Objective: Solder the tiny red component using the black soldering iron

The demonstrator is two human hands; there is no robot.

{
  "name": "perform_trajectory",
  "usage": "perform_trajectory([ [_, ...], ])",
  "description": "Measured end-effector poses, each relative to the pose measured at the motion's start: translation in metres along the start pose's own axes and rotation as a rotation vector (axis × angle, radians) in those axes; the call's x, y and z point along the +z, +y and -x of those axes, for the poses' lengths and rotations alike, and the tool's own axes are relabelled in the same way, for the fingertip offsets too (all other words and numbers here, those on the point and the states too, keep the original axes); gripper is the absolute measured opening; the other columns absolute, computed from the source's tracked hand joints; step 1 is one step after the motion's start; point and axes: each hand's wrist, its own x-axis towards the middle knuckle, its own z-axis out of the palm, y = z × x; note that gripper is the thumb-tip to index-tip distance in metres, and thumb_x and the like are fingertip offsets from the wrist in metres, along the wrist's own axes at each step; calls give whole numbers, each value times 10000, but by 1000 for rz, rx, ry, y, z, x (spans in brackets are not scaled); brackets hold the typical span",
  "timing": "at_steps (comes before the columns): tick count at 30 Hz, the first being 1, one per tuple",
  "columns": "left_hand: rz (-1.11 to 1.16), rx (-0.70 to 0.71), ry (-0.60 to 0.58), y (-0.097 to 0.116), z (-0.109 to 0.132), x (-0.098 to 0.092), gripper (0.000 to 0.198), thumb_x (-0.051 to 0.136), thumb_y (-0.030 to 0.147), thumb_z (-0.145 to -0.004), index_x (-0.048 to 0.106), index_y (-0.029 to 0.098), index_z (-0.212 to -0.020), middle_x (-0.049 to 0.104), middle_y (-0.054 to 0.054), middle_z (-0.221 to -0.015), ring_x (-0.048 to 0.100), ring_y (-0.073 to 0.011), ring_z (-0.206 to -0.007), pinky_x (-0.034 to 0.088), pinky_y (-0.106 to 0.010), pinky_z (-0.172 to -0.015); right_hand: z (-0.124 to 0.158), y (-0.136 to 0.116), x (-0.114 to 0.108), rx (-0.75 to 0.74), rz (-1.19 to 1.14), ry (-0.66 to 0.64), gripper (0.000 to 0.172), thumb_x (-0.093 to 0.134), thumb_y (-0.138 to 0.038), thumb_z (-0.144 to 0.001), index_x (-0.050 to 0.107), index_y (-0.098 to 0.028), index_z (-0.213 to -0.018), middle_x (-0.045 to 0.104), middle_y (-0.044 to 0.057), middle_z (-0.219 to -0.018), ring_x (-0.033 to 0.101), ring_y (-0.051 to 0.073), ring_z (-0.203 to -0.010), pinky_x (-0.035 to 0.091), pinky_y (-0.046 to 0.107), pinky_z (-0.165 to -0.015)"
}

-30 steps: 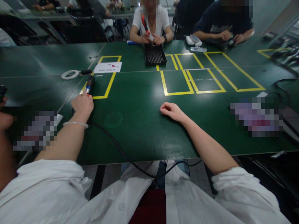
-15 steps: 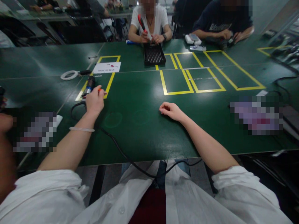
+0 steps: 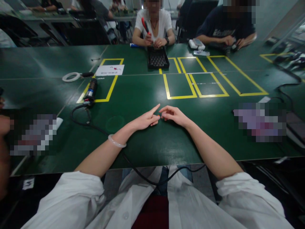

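Over the green table, my left hand reaches inward with its index finger stretched out and the other fingers partly bent. I see no object in it. Close by, almost touching those fingertips, is my right hand, its fingers curled inward. Whatever its fingers may hold is hidden or too small to name. A black cylindrical electric screwdriver with a blue band lies to the left, apart from both hands. Its black cable runs across the table under my left forearm and over the near edge.
Yellow tape outlines mark the tabletop. A black tray stands before a person opposite, who holds a red-handled tool. A white paper and a coiled white cord lie at left. Blurred-out panels flank both sides.
My left hand has moved right, from beside the electric screwdriver to my right hand, and its index finger now points out. My right hand has stayed almost in place, its fingers slightly loosened.
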Motion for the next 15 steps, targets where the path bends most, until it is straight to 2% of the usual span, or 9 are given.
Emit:
perform_trajectory([
  [5, 69, -34, 2, -5, 1, 3, 872, 522, 351, -975, -15, 78, -1606, 537, 50, -589, 449, -75, -494, 336, -199, -531, -1, 4, 9, -52, 5, -117, 307, 702, -300, -815, 630, -149, -1073, 677, 9, -834, 580, 102, -667, 457, 239, -647],
  [11, 72, -52, 39, -5, 2, 6, 876, 557, 400, -970, 55, 69, -1606, 586, 29, -558, 486, -82, -442, 357, -189, -487, -1, 4, 12, -43, 8, -111, 307, 767, -330, -779, 628, -153, -987, 654, -6, -783, 573, 103, -663, 448, 236, -638],
  [15, 162, -45, 87, -8, 2, 7, 783, 434, 465, -1016, 99, 69, -1604, 638, -19, -584, 570, -121, -463, 422, -213, -501, -2, 6, 14, -57, 6, -54, 269, 752, -337, -802, 616, -162, -955, 656, -3, -803, 576, 100, -668, 471, 247, -661],
])
